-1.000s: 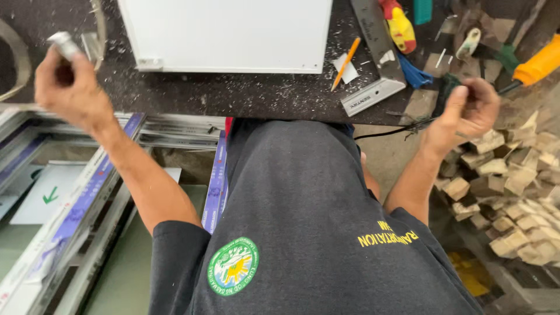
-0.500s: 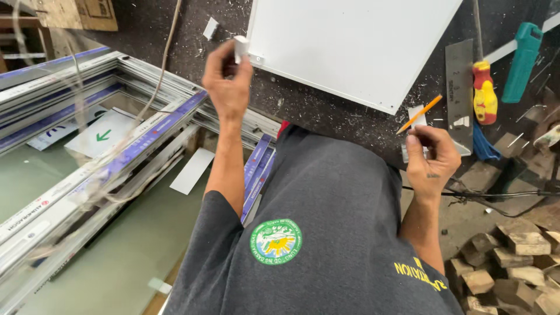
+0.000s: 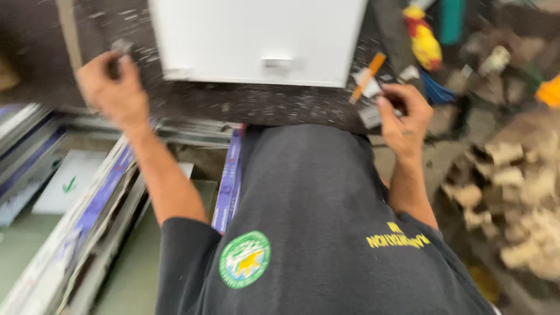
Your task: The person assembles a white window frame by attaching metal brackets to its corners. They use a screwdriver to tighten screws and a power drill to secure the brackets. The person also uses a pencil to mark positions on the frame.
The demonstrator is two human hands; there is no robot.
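Dark and speckled with pale shavings, the desk [image 3: 245, 108] runs across the top of the view, with the person's dark T-shirt filling the lower middle. On it lies a flat white rectangular panel [image 3: 256, 38] with a small pale fitting [image 3: 277, 63] near its closer edge.

The left hand [image 3: 111, 90] is raised over the desk just beside the panel's left corner, its grip closed around a small grey metal piece [image 3: 121, 48] that shows above the fingers. The right hand [image 3: 402, 114] rests at the desk's near edge, fingers curled on a small dark-and-pale object [image 3: 373, 114]; what it is cannot be made out. Just beside it lie an orange pencil [image 3: 364, 79] and scraps of white paper. Further back is a yellow-and-red tool [image 3: 424, 36].

As a judgement, the step in hand looks like fitting small hardware to the panel: each hand has a piece, and neither touches the panel. A next move would call for bringing the grey piece square to the panel's edge or corner.

Motion blur softens everything. The panel's far side is cut off by the frame's top. Stacked white and blue window profiles [image 3: 87, 204] lie lower left, a heap of pale wood offcuts [image 3: 513, 198] at the right; details of both are lost.
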